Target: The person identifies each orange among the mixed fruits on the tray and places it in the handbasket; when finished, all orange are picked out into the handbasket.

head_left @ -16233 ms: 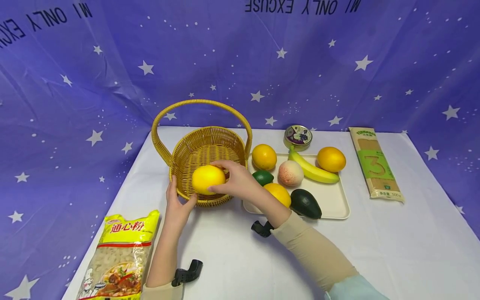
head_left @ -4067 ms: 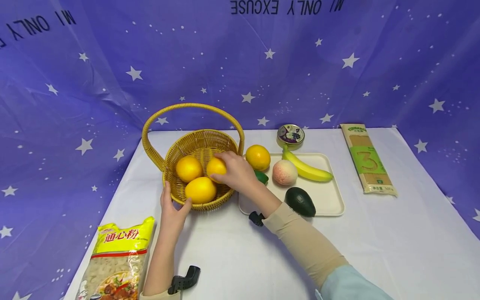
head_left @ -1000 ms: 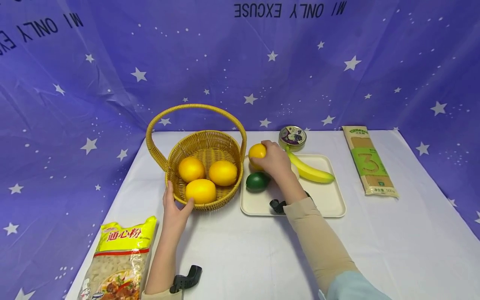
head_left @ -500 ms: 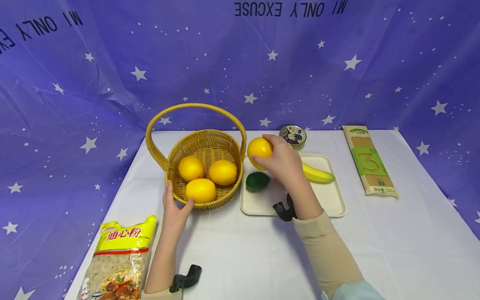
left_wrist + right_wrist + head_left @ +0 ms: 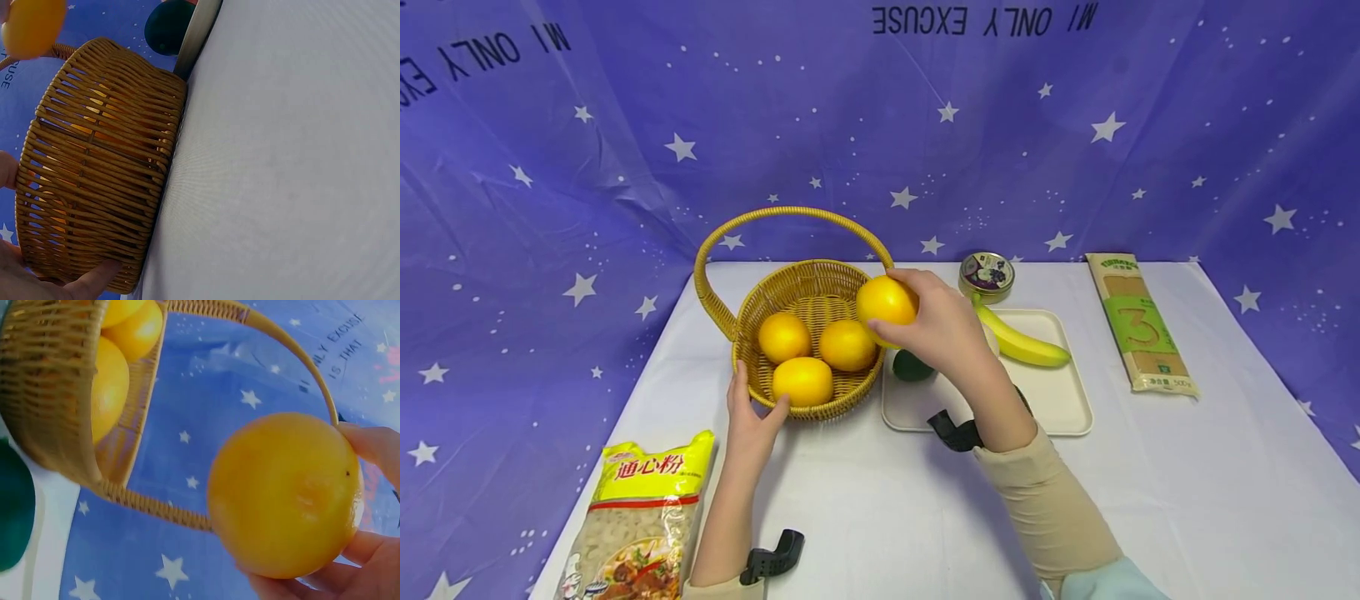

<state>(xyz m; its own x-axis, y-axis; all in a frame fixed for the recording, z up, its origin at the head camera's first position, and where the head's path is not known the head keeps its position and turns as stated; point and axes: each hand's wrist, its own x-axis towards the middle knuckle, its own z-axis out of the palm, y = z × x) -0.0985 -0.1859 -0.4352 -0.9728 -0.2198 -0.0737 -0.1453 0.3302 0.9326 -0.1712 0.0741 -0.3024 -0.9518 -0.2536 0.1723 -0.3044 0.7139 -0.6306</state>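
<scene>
My right hand (image 5: pixel 943 329) pinches an orange (image 5: pixel 886 302) between thumb and fingers, lifted at the right side of the wicker basket (image 5: pixel 797 287), beside its tall handle. The right wrist view shows that orange (image 5: pixel 284 497) large, with the handle behind it. My left hand (image 5: pixel 752 429) holds the basket's near left rim, thumb over the edge and fingers against the outer wall, as the left wrist view also shows on the woven side (image 5: pixel 100 162). Inside the basket lie three yellow-orange fruits (image 5: pixel 802 382).
Right of the basket, a cream tray (image 5: pixel 1063 404) bears a banana (image 5: pixel 1022 343) and a dark green fruit (image 5: pixel 912 367); my right arm hides part of it. Behind stands a round tin (image 5: pixel 987 273). Noodle packet (image 5: pixel 1142 325) lies far right, pasta bag (image 5: pixel 640 517) front left.
Earlier, fruits went from the tray into the basket, which now holds three. Over the last second, my right hand has lifted another orange off the tray and carried it left to the basket. My left hand stays.
</scene>
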